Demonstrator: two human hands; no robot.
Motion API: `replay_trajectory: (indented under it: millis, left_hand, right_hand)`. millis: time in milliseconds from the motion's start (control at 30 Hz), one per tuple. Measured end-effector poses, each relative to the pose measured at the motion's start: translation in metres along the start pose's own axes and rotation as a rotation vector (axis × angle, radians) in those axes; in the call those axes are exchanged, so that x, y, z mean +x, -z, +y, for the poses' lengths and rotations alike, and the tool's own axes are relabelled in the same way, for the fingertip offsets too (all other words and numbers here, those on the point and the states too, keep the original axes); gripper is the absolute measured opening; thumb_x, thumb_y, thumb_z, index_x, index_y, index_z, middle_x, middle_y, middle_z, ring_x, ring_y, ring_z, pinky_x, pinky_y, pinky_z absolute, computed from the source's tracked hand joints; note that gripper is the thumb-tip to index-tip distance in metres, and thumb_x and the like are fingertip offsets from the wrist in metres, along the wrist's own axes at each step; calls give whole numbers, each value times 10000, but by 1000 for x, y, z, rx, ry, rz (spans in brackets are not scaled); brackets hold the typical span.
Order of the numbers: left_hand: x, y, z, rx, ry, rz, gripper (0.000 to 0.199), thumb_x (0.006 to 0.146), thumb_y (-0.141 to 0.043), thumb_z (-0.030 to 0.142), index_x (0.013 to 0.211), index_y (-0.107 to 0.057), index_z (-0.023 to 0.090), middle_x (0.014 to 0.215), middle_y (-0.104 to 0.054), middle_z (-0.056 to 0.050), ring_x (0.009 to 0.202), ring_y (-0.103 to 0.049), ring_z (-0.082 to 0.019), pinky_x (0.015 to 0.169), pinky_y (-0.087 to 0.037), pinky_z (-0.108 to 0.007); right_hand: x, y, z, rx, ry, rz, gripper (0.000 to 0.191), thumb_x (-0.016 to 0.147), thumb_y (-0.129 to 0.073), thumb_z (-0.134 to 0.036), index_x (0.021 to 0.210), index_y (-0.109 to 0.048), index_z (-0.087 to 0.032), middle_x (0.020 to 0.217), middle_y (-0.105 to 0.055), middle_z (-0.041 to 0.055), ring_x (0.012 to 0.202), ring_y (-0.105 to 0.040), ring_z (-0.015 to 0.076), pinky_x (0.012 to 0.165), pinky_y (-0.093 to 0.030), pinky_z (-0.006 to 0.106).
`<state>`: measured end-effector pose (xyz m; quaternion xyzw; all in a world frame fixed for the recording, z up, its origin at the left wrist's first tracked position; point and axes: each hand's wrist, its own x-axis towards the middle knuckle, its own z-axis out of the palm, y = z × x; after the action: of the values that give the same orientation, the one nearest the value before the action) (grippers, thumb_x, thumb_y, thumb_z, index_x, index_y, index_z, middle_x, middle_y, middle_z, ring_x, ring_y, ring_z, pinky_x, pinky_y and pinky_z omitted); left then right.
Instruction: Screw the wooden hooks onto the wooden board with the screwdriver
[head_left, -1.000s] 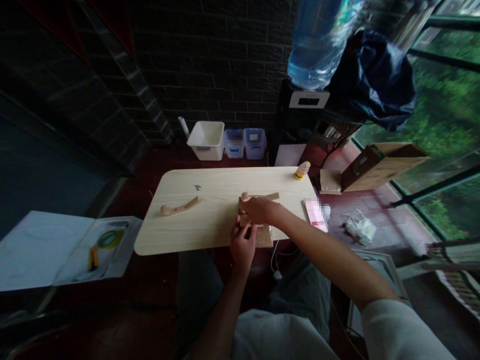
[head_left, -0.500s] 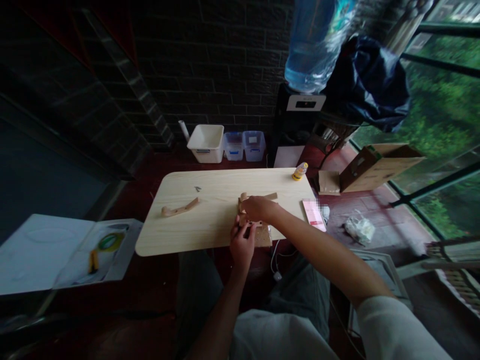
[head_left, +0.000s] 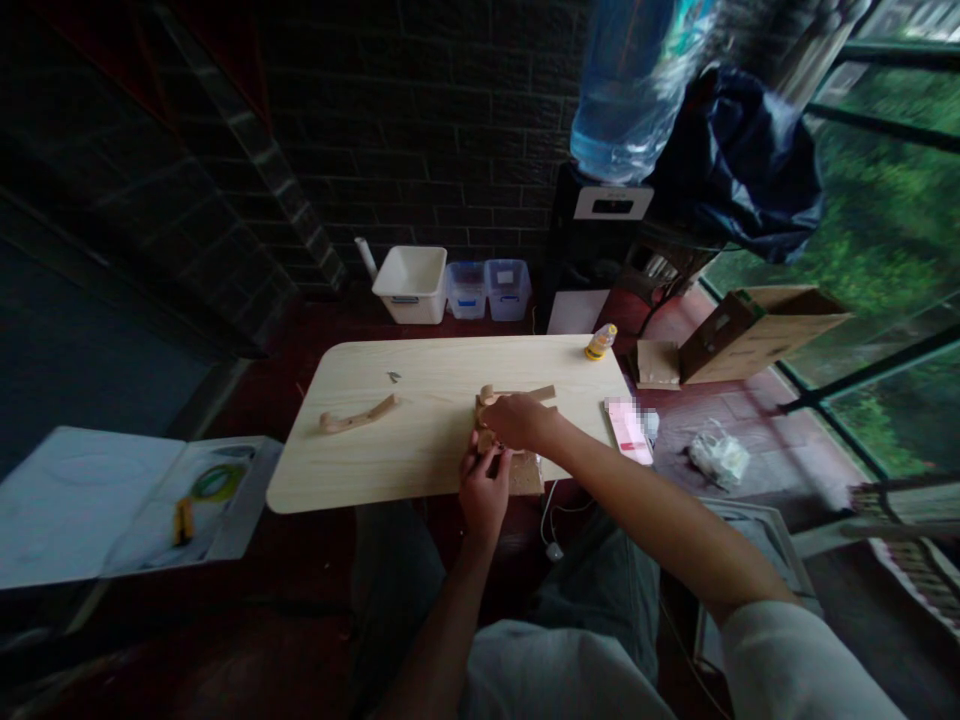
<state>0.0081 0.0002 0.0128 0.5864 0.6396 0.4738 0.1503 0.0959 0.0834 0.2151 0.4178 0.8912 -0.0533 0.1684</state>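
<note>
On the pale wooden table (head_left: pixel 427 370), a curved wooden piece (head_left: pixel 358 415) lies at the left, with small dark items (head_left: pixel 394 377) behind it. Near the front edge, my left hand (head_left: pixel 485 488) is closed with its fingertips on a small wooden part (head_left: pixel 486 440). My right hand (head_left: pixel 517 420) reaches over from the right, fingers bent down over the same spot; what its fingertips pinch is hidden. Another wooden piece (head_left: pixel 541 393) sticks out behind my right hand. A brown block (head_left: pixel 526 475) is at the table's edge under my hands.
A yellow-capped bottle (head_left: pixel 600 343) and a pink-white sheet (head_left: pixel 628 430) are at the table's right side. Behind stand a white bin (head_left: pixel 412 285), clear boxes (head_left: pixel 508 290) and a water dispenser (head_left: pixel 611 205). An open white case (head_left: pixel 247 500) is at the left, a cardboard box (head_left: pixel 757 335) at the right.
Both hands keep their places, with my right hand's fingers shifted very slightly over the wooden parts. The view has moved a little.
</note>
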Motion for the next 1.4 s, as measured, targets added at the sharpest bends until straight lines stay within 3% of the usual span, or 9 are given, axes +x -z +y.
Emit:
replay_trajectory:
  millis: [167,300,467,633,733,900,1067,1400]
  left_hand:
    - [0,1,1,4,-6,3,320,949,-664,451,1169,-772,245,1359,-673,-141,1324,-607,-291,1098,-514,-426]
    - [1,1,2,3,-17,10,320,952,-658,453,1164,-771,243,1386,-654,-145,1333,-601,-290,1101,-510,-425]
    - [0,1,1,1,-8,11,306,947,-661,449,1138,-779,241,1341,-680,-147,1341,-595,-294,1097,-513,-430]
    - [0,2,2,-6,-6,20,301,946,-658,451,1125,-782,243,1377,-662,-147,1319,-611,-301,1073,-529,-442]
    - [1,2,3,-17,-17,26,315,939,-672,440,1159,-774,239,1397,-650,-150,1308,-618,-305,1070,-532,-445]
    - [1,2,3,-3,-22,17,326,942,-673,440,1180,-768,238,1415,-638,-150,1326,-606,-302,1097,-515,-443]
    - [1,1,1,-6,-12,10,311,946,-666,453,1144,-777,241,1362,-672,-144,1307,-619,-295,1099,-512,-438]
    - [1,-1,0,-1,-13,22,297,942,-673,431,1150,-773,243,1399,-649,-134,1320,-608,-299,1114,-504,-431]
  right_hand:
    - [8,9,7,77,20,-113,321,975,-587,-161,1254,-679,-30,1218,-704,294,1127,-730,359,863,-621,445]
    - [7,15,7,118,0,-105,334,957,-652,-239,1242,-695,-70,1271,-680,284,1136,-724,364,866,-619,450]
    - [7,15,4,151,-48,-92,380,968,-648,-272,1254,-671,-24,1214,-701,300,1131,-726,359,870,-616,443]
    - [4,13,8,127,23,-160,382,909,-725,-272,1232,-698,-69,1212,-726,243,1112,-735,338,872,-611,401]
    - [-2,16,9,126,45,-125,337,906,-716,-222,1221,-704,-103,1190,-740,222,1104,-740,330,852,-609,378]
    - [-4,17,6,105,71,-112,354,920,-665,-131,1260,-647,-35,1135,-751,252,1089,-749,324,832,-611,356]
    - [5,8,0,-7,25,-41,357,949,-589,-123,1258,-616,53,1171,-711,336,1071,-754,349,822,-626,400]
    - [21,1,9,27,56,-70,363,924,-657,-172,1237,-666,11,1172,-711,323,1060,-752,381,807,-639,451]
